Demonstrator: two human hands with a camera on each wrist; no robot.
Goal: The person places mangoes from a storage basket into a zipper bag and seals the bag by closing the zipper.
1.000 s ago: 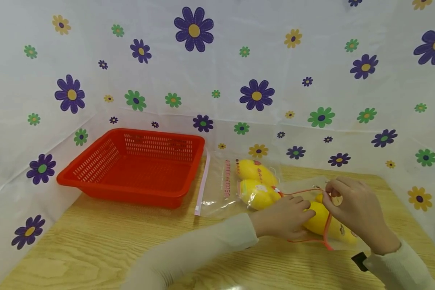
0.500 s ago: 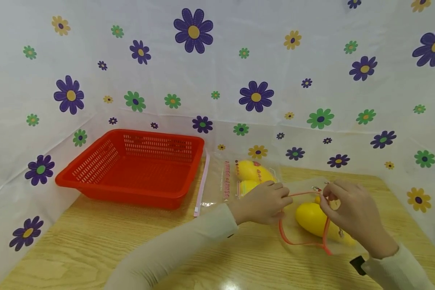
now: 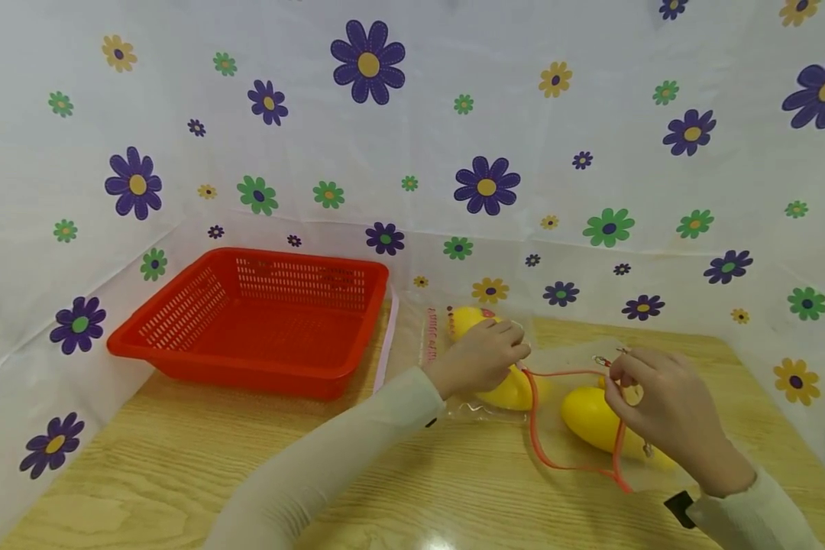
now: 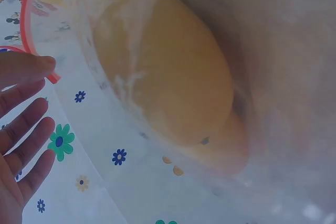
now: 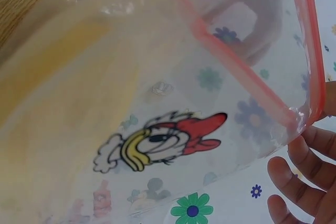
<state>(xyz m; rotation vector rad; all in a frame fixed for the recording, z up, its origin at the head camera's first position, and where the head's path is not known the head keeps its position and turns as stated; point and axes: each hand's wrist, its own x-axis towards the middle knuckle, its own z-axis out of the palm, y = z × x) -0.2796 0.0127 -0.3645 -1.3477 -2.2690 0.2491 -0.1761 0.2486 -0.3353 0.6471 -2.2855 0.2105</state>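
Note:
A clear zip bag (image 3: 571, 451) with a coral-red zip edge lies at the right of the table, its mouth spread wide. Inside it is a yellow mango-like fruit (image 3: 594, 418), with a bit of yellow behind it partly hidden. My left hand (image 3: 483, 357) pinches the far left of the red edge between thumb and index finger; the other fingers are loosely spread in the left wrist view. With its thumb and forefinger my right hand (image 3: 677, 409) pinches the right corner of that edge. A cartoon duck print (image 5: 163, 142) shows on the film in the right wrist view.
A second clear bag (image 3: 412, 336) with a pale pink zip lies behind the left hand. Yellow fruits (image 3: 470, 317) in it are partly covered. A red plastic basket (image 3: 247, 370) stands at the left. Flowered cloth (image 3: 412, 137) walls the table's back and sides.
My left hand has moved left and away from me, drawing the red zip edge with it, so the bag's mouth is wider. The right hand stays nearly in place, still holding its corner.

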